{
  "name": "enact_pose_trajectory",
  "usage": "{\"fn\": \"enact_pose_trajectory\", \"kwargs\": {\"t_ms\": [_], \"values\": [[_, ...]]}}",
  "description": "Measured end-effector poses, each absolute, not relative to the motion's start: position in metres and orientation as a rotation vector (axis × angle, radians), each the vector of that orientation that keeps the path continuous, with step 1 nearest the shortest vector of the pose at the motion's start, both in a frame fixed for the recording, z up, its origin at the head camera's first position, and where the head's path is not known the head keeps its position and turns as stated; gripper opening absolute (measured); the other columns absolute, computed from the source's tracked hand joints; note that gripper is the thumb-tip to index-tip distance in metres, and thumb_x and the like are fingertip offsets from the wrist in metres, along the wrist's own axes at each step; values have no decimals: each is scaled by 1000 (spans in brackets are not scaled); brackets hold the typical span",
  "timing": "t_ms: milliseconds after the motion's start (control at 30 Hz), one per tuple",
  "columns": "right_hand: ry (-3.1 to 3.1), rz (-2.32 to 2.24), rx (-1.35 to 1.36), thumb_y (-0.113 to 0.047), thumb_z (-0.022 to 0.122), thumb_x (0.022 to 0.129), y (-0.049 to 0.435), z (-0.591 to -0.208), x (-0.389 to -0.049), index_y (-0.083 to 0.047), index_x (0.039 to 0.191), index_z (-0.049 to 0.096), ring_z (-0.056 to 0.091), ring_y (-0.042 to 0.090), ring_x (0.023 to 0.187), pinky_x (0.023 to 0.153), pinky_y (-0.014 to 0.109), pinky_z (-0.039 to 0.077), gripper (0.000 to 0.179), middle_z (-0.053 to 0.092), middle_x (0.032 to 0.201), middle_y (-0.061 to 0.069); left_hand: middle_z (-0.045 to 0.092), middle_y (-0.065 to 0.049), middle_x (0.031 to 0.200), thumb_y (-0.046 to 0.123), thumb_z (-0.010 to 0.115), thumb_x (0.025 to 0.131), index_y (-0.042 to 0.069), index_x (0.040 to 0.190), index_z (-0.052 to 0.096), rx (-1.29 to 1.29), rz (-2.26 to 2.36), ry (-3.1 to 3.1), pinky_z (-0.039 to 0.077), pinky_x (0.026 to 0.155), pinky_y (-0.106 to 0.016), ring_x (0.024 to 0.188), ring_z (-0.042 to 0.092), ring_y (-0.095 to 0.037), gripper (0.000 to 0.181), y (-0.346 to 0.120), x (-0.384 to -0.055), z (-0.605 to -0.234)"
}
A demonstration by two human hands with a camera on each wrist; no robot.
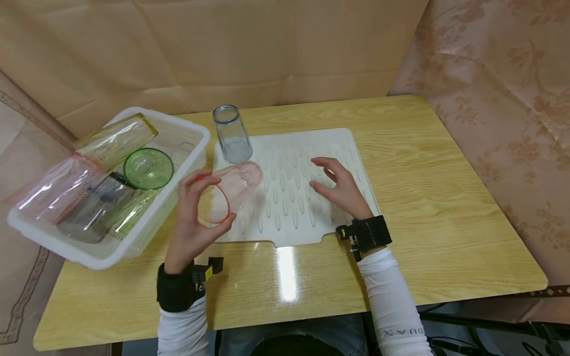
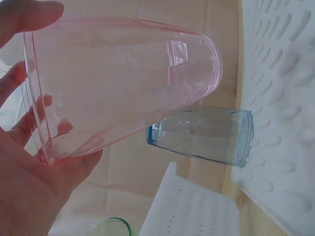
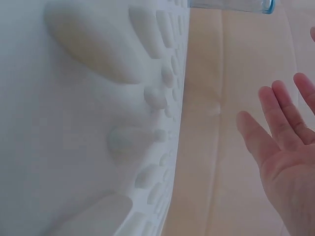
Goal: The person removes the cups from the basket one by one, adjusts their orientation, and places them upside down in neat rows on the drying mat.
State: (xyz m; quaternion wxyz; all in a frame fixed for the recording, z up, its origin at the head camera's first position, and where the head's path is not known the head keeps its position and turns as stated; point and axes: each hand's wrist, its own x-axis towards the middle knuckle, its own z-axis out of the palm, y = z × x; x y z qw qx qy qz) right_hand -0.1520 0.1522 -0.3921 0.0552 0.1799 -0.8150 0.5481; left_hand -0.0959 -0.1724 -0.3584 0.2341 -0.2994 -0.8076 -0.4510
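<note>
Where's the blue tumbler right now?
In the head view, the blue tumbler stands on the far left corner of the white mat, right of the white basket and just beyond the pink tumbler in the left hand.

1. Head view: fingers of the left hand [image 1: 192, 230] hide bits of the pink tumbler [image 1: 242, 182].
2. Left wrist view: the bottom edge cuts off most of the green tumbler [image 1: 148, 168].
3. Right wrist view: the edges cut the blue tumbler [image 3: 231, 4] and the right hand [image 3: 290, 169].
4. Right wrist view: close bumps [image 3: 91, 44] on the white mat [image 3: 54, 147] look blurry.
</note>
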Motion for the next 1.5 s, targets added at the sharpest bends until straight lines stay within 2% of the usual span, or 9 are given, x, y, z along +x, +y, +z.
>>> {"fn": "enact_pose_trajectory", "kwargs": {"t_ms": [133, 333, 500, 667, 900, 1100, 1300, 1433, 1500], "values": [[-2483, 1700, 526, 5, 66, 87, 145, -376, -142, 10, 133, 47, 42, 35, 128, 105, 50, 34, 50, 46, 135, 24, 37, -17, 137, -4, 83, 61, -1, 126, 51, -837, -1313, -2187, 30, 103, -45, 128, 30, -33, 72, -169, -99, -361], [-2425, 1786, 542, 0, 68, 88, 149, -393, -149, 2, 135, 48, 43, 28, 129, 104, 46, 37, 52, 47, 137, 16, 32, -18, 139, -22, 79, 58, -7, 127, 46, -863, -1579, -2094, 25, 111, -48, 131, 30, -32, 78, -161, -101, -362], [-2369, 1914, 549, 5, 65, 88, 145, -384, -146, 6, 136, 45, 43, 33, 129, 103, 50, 37, 52, 45, 138, 20, 31, -25, 138, -27, 75, 56, -11, 127, 43, -877, -1671, -2045, 22, 111, -50, 130, 31, -32, 80, -160, -106, -368], [-2304, 2012, 589, 8, 63, 88, 142, -381, -146, 10, 135, 43, 42, 40, 128, 102, 55, 36, 51, 43, 138, 25, 31, -24, 138, -27, 75, 56, -12, 127, 42, -891, -1731, -2006, 22, 111, -51, 130, 30, -33, 79, -159, -109, -371], [-2224, 2108, 643, 8, 63, 88, 141, -404, -158, 3, 137, 46, 45, 30, 128, 99, 43, 43, 52, 43, 140, 20, 31, -22, 139, -25, 73, 58, -12, 127, 41, -958, -1784, -1977, 18, 112, -52, 132, 26, -33, 77, -154, -112, -373], [-2198, 2149, 707, 5, 64, 89, 137, -406, -159, 1, 139, 45, 44, 30, 129, 97, 40, 45, 54, 45, 141, 12, 31, -19, 140, -26, 71, 61, -10, 128, 40, -970, -1821, -1997, 15, 114, -50, 134, 24, -34, 76, -148, -112, -378], [-2268, 2136, 726, 3, 64, 89, 135, -404, -158, -1, 141, 43, 43, 26, 130, 98, 47, 43, 56, 42, 145, 11, 32, -16, 140, -23, 72, 61, -8, 128, 40, -969, -1832, -2012, 15, 114, -49, 132, 25, -34, 76, -144, -113, -381], [-2261, 2185, 755, 2, 64, 90, 133, -407, -157, -3, 142, 43, 40, 29, 132, 100, 56, 37, 57, 38, 147, 16, 32, -19, 139, -20, 72, 62, -10, 127, 40, -993, -1865, -1971, 17, 113, -51, 131, 27, -35, 73, -140, -114, -384], [-2246, 2202, 779, -4, 65, 90, 131, -408, -158, -3, 142, 42, 39, 31, 132, 102, 58, 34, 57, 38, 147, 17, 33, -20, 139, -17, 72, 63, -11, 126, 40, -1002, -1881, -1948, 18, 112, -52, 130, 28, -35, 71, -139, -114, -384]]}}
